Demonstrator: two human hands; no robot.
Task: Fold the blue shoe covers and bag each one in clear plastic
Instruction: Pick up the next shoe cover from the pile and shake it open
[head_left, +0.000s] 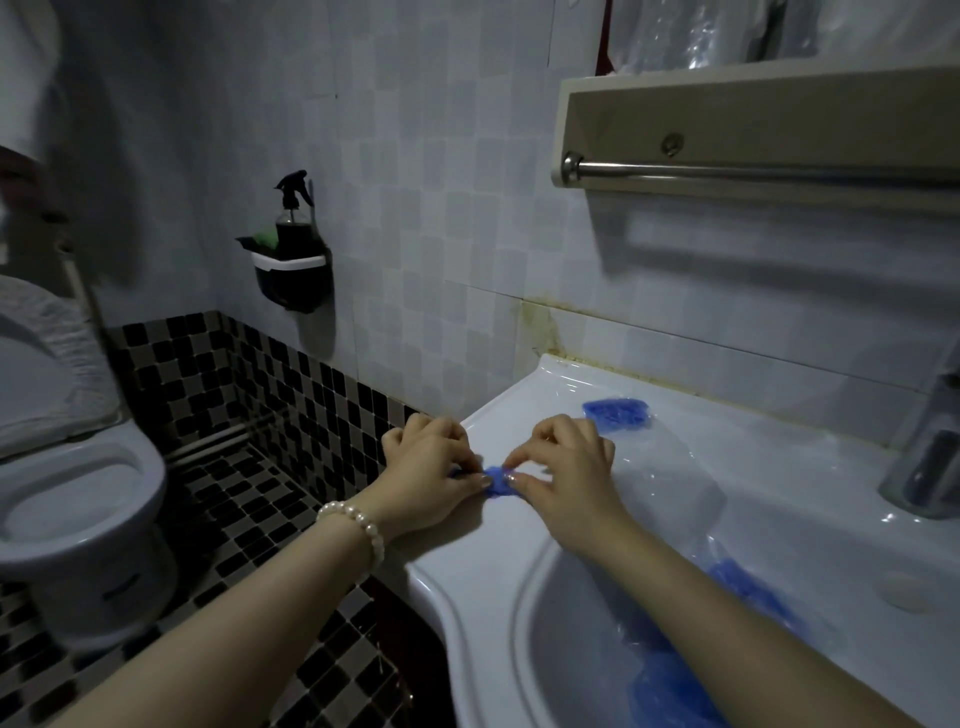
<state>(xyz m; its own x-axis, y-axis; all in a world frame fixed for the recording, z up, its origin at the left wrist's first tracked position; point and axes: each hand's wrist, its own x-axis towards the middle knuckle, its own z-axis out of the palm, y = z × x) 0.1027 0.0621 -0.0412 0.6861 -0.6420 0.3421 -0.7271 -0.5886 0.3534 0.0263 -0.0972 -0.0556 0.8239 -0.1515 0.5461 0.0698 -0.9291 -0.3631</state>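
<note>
A small bunched blue shoe cover (500, 482) lies on the left rim of the white sink (519, 540). My left hand (431, 467), with a pearl bracelet on its wrist, pinches the cover's left end. My right hand (569, 467) pinches its right end with thumb and fingertips. A folded blue shoe cover inside clear plastic (618, 414) lies on the rim behind my right hand. More loose blue shoe covers (675, 680) lie in the basin, partly hidden by my right forearm. Clear plastic sheets (675, 467) lie on the rim to the right.
A metal tap (930, 457) stands at the sink's right. Above it a shelf with a towel rail (753, 171) juts out. A toilet (67, 467) sits at the left, and a wall caddy with a spray bottle (293, 249) hangs on the tiles.
</note>
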